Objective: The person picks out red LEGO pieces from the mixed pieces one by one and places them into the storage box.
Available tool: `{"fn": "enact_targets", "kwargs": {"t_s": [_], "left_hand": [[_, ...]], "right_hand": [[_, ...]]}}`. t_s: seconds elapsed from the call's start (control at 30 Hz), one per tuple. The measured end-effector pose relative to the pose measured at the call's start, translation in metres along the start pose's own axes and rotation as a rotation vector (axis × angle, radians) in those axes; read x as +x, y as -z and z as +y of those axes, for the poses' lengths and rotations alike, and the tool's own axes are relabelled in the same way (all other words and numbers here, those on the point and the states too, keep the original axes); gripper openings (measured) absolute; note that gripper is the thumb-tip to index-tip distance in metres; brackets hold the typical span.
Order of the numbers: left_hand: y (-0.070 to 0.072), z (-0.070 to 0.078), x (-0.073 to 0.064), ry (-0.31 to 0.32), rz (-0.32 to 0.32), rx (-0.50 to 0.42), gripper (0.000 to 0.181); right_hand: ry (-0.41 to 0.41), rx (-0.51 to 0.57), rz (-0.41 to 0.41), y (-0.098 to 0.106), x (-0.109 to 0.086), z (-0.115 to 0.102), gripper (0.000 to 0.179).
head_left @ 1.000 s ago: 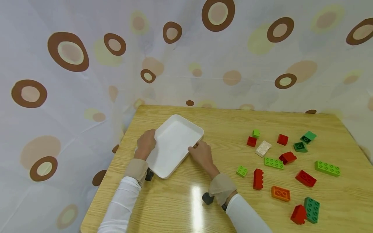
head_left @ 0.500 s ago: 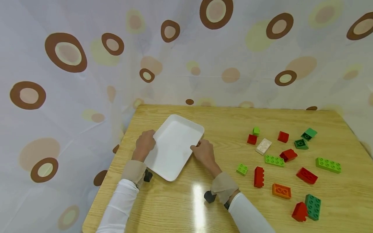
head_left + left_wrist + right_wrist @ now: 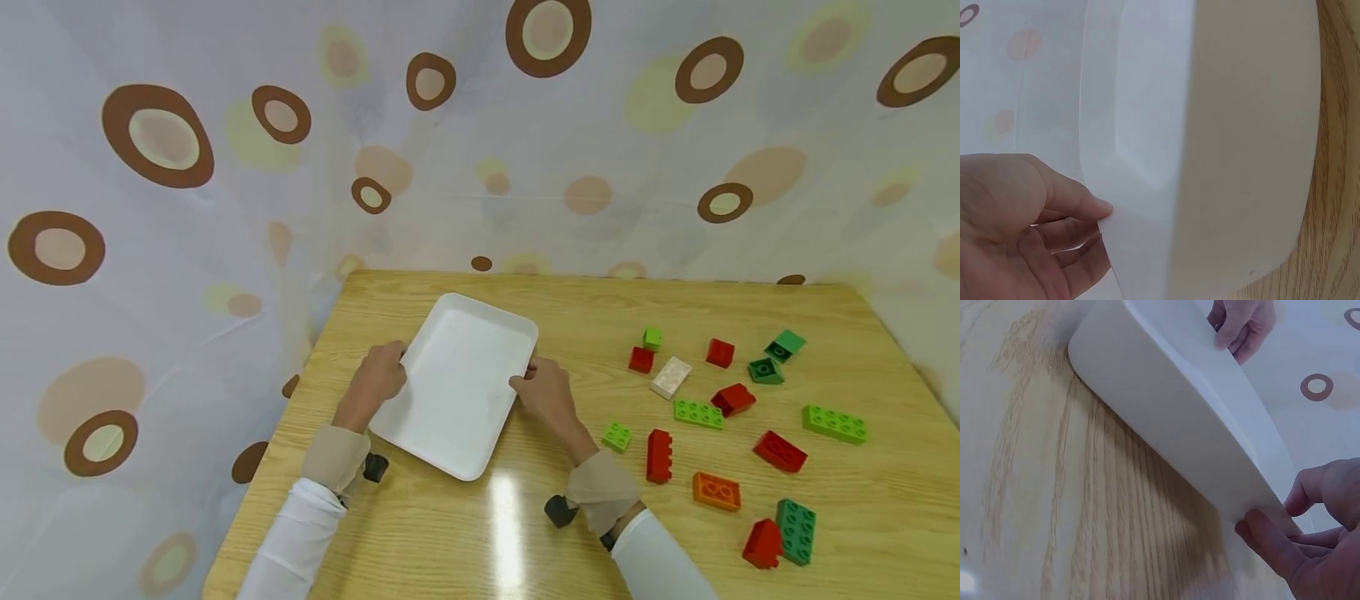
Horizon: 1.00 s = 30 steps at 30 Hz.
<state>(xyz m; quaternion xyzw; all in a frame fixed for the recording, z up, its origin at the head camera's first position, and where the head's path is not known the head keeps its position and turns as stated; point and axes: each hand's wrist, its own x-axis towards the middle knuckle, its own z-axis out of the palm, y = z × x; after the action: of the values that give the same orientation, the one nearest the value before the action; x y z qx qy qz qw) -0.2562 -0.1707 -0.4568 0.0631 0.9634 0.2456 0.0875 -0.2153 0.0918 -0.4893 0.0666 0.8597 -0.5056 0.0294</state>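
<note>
A shallow white tray (image 3: 461,383) with rounded corners lies at a slant on the left half of the table, with nothing in it. My left hand (image 3: 377,379) pinches its left rim; in the left wrist view the thumb (image 3: 1097,207) of that hand lies over the edge, with the fingers curled beneath. On the opposite side my right hand (image 3: 546,392) grips the right rim between thumb and fingers, as the right wrist view also shows at the tray's wall (image 3: 1166,419).
Several toy bricks lie scattered on the right half of the wooden table (image 3: 585,317), among them a red brick (image 3: 659,456), a light green brick (image 3: 617,437), an orange brick (image 3: 716,491) and a white brick (image 3: 671,377). A patterned curtain (image 3: 450,192) hangs behind and to the left.
Between my two hands the tray has turned slightly, its near corner swinging to the right and toward me. My right hand has shifted a little to the right with it. The bricks stay put.
</note>
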Motion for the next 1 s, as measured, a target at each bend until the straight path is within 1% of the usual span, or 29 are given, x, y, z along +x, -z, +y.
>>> {"fn": "enact_targets", "kwargs": {"t_s": [0.13,0.27,0.37,0.5,0.6,0.77,0.87,1.0], "left_hand": [[0.001,0.011,-0.005,-0.023,-0.032,-0.011,0.029],[0.000,0.019,-0.011,-0.045,-0.037,-0.024,0.026],[-0.003,0.023,-0.015,-0.059,-0.029,-0.070,0.026],[-0.008,0.028,-0.019,-0.083,-0.017,-0.117,0.025],[-0.015,0.032,-0.022,-0.104,-0.020,-0.117,0.022],[-0.024,0.038,-0.023,-0.143,-0.035,-0.124,0.021],[-0.030,0.041,-0.023,-0.151,-0.051,-0.135,0.024],[-0.037,0.044,-0.024,-0.141,-0.065,-0.157,0.024]], "right_hand": [[-0.012,-0.030,-0.008,0.013,0.000,0.000,0.022],[-0.019,-0.058,-0.038,0.027,0.003,0.002,0.022],[-0.024,-0.088,-0.052,0.037,0.005,0.004,0.020],[-0.044,-0.102,-0.080,0.048,0.006,0.006,0.022],[-0.060,-0.113,-0.111,0.057,0.005,0.008,0.024],[-0.044,-0.139,-0.143,0.072,0.004,0.012,0.027],[-0.034,-0.157,-0.146,0.079,0.004,0.015,0.025],[-0.035,-0.190,-0.147,0.084,0.003,0.020,0.023]]}}
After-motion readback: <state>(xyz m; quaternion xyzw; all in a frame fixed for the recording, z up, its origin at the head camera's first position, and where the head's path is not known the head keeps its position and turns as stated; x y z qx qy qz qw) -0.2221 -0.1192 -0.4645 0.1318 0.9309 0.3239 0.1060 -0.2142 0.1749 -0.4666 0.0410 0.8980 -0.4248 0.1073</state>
